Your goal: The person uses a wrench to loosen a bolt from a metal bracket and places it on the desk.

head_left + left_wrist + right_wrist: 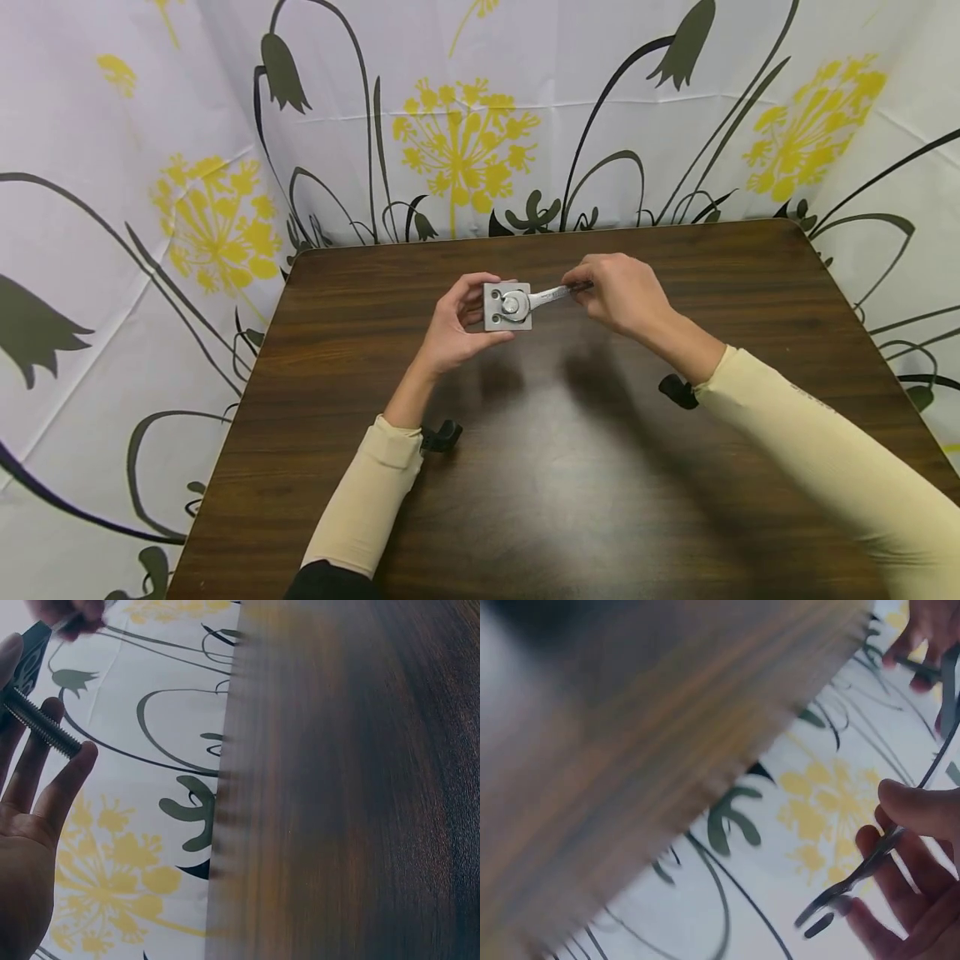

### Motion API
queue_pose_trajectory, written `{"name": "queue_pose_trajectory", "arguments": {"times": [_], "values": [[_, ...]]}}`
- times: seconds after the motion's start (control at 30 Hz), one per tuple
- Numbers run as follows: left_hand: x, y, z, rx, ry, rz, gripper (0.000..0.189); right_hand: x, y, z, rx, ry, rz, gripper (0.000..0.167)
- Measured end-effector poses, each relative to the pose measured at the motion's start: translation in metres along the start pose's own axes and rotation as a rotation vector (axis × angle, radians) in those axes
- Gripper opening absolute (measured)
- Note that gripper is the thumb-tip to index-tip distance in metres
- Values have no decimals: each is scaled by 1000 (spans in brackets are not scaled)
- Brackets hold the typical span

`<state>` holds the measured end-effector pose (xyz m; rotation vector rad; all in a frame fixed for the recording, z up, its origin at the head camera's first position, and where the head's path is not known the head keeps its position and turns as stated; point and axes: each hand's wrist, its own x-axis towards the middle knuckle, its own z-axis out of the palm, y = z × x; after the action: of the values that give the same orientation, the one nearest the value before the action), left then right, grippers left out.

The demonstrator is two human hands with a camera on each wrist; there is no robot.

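Note:
My left hand grips a small square grey metal block, thumb along its near edge and fingers at the far side. Holes show in its face. A bolt head stands on that face, and the threaded bolt shank sticks out behind, near the left fingers in the left wrist view. The ring end of a shiny combination wrench sits around the bolt head. My right hand pinches the wrench's other end between thumb and fingers. In the right wrist view the wrench's open end points past the fingers.
A dark brown wooden table lies beneath both hands. Behind it and at its sides hangs a white curtain with grey and yellow flowers. Black wrist mounts project from both sleeves.

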<state>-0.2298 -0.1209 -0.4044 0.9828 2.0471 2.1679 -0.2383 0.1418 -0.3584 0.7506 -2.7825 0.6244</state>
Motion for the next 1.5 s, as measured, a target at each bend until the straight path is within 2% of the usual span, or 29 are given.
{"name": "queue_pose_trajectory", "arguments": {"times": [0.23, 0.4, 0.53, 0.73, 0.9, 1.03, 1.1, 1.17, 1.27, 1.33, 1.4, 1.5], "values": [[0, 0, 4, 11, -11, -13, 71, 42, 1, -14, -203, 22, -302, 19], [0, 1, 7, 55, -7, -28, 72, 70, -6, -19, -404, 14, -544, 26], [2, 2, 9, 67, -17, -33, 72, 87, -15, -20, -566, 33, -714, 22], [3, 3, 10, 70, -18, -33, 72, 103, -33, -20, -713, 61, -880, 18], [3, 3, 10, 87, -26, -54, 73, 109, -46, -16, -771, 126, -1032, 19], [2, 2, 10, 90, -28, -73, 74, 109, -52, -16, -797, 181, -1107, 20], [2, 1, 9, 87, -24, -72, 74, 109, -52, -19, -801, 215, -1117, 20], [1, -6, 6, 82, -16, -60, 75, 109, -50, -23, -801, 262, -1108, 21], [0, -16, 1, 87, -11, -50, 77, 110, -44, -33, -776, 327, -1031, 20], [-1, -19, 0, 93, -9, -44, 77, 109, -40, -40, -726, 338, -914, 18], [-1, -12, 2, 93, -13, -48, 75, 104, -38, -47, -649, 292, -747, 16], [-1, -2, 3, 89, -14, -38, 73, 89, -39, -52, -478, 205, -474, 12]]}}
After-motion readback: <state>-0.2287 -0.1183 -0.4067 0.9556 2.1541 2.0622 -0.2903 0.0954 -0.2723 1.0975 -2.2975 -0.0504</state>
